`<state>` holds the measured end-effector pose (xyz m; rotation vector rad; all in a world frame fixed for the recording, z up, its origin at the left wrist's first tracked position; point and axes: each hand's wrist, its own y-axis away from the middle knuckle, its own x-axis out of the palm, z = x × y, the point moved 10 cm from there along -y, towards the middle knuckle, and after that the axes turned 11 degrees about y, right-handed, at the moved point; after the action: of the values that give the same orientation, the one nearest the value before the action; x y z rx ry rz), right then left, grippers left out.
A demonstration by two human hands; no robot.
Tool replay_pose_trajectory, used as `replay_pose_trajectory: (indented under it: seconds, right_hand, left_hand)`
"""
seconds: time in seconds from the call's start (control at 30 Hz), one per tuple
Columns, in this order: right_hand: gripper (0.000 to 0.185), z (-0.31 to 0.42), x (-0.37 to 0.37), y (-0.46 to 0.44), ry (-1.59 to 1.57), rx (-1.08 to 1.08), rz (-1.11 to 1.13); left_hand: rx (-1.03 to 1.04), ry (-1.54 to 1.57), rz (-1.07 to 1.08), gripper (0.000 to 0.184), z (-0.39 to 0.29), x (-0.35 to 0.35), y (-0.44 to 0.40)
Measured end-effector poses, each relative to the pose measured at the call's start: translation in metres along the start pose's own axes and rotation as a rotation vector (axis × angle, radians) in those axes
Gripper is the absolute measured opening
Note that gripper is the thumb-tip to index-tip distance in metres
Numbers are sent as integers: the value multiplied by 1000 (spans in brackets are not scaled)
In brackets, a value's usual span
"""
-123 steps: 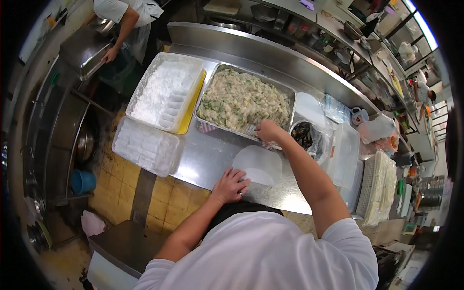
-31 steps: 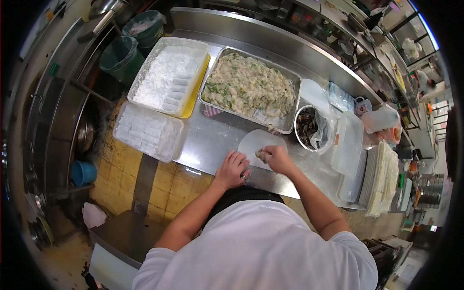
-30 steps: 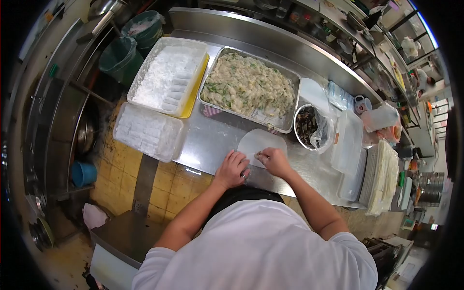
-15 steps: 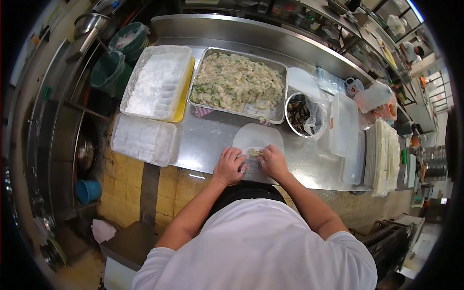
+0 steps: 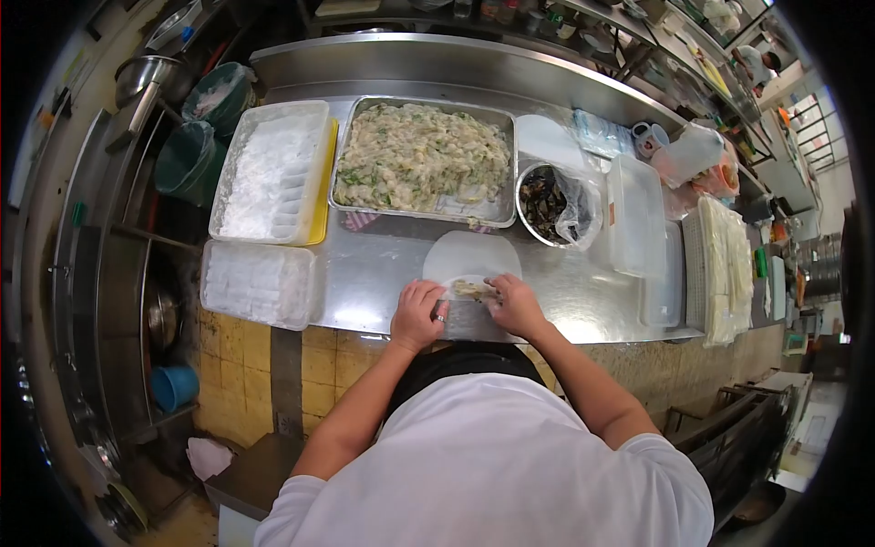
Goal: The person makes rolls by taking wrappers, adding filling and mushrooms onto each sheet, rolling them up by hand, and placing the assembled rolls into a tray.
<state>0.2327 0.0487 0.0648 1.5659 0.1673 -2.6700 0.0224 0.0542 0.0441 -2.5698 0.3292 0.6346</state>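
A thin, pale round wrapper [image 5: 472, 251] lies at the steel table's near edge, its near part folded up by a strip of greenish-white filling [image 5: 469, 291]. My left hand [image 5: 419, 314], with a ring on one finger, has its curled fingers closed at the wrapper's left edge. At the other end of the filling, my right hand [image 5: 518, 308] pinches the wrapper's right side. Just beyond stands a metal tray [image 5: 428, 214] heaped with a pale mixture flecked with green [image 5: 424, 155]. To its right is a bowl [image 5: 523, 214] of dark pieces, partly covered by a plastic bag.
On the left, a tub of white powder with rolls [image 5: 269, 173] sits behind a second tub of white rolls [image 5: 255, 284]. Clear plastic containers [image 5: 635, 219] and a basket with pale stacked sheets [image 5: 725, 269] stand on the right. Another person [image 5: 755, 66] is far off, upper right.
The view has shifted slightly. My hands have moved a little apart, and more of the filling shows between them.
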Motion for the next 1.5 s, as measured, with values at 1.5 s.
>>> replay_pose_trajectory:
  seconds: [1.5]
  right_hand:
    - [14, 14, 28, -39, 60, -120, 272]
  left_hand:
    - [42, -99, -22, 22, -6, 2, -4]
